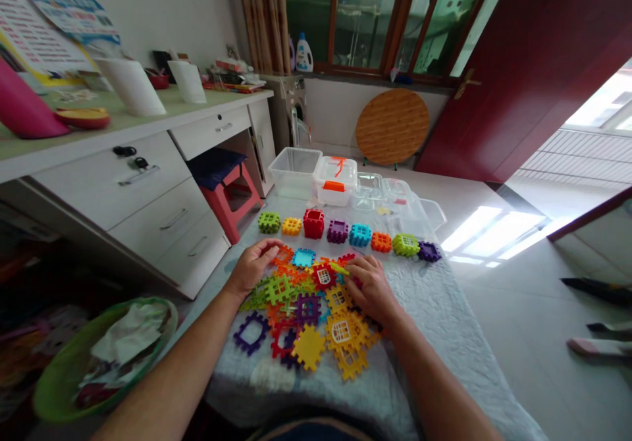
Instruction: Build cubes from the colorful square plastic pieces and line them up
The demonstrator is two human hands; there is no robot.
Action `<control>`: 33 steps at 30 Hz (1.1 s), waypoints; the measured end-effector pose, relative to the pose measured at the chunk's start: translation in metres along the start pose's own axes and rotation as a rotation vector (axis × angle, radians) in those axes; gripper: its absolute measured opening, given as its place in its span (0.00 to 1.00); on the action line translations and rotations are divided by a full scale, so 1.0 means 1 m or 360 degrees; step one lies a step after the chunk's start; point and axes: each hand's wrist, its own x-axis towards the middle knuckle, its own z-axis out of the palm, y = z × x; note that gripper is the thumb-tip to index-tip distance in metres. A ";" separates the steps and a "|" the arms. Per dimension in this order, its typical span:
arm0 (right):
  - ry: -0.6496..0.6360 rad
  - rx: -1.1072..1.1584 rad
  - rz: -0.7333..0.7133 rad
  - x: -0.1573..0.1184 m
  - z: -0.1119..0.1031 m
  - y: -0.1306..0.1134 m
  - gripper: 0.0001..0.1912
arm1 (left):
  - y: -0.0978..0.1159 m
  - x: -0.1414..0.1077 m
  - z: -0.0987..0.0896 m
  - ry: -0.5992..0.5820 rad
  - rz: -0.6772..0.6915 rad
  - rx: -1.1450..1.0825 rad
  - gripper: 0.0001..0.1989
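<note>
A pile of flat, notched plastic pieces lies on the cloth-covered table, with a purple piece (308,309), a yellow piece (309,347) and a light blue piece (303,257) among them. My left hand (254,266) is at the pile's upper left, its fingers closed on an orange piece (282,255). At the upper right of the pile, my right hand (370,284) pinches a yellow-green piece (340,268), seen nearly edge-on. Behind the pile stands a row of assembled blocks, including a red one (313,224) and a purple one (338,232).
Behind the blocks stand an open clear bin (295,172), a lidded box with orange latches (336,181) and clear lids or trays (395,192). A red stool (227,207) is left of the table; a green basket (54,382) sits at lower left.
</note>
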 end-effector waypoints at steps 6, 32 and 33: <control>0.0257 0.0549 0.0473 -0.004 -0.005 0.014 0.14 | -0.001 0.000 -0.001 0.0011 0.0013 0.0020 0.21; -0.0036 0.0011 0.0295 -0.009 -0.006 0.032 0.25 | 0.007 -0.003 0.002 0.0057 0.0020 0.0062 0.20; -0.0040 -0.0006 0.0292 -0.009 -0.006 0.032 0.24 | 0.006 -0.003 0.003 0.0061 0.0024 0.0060 0.19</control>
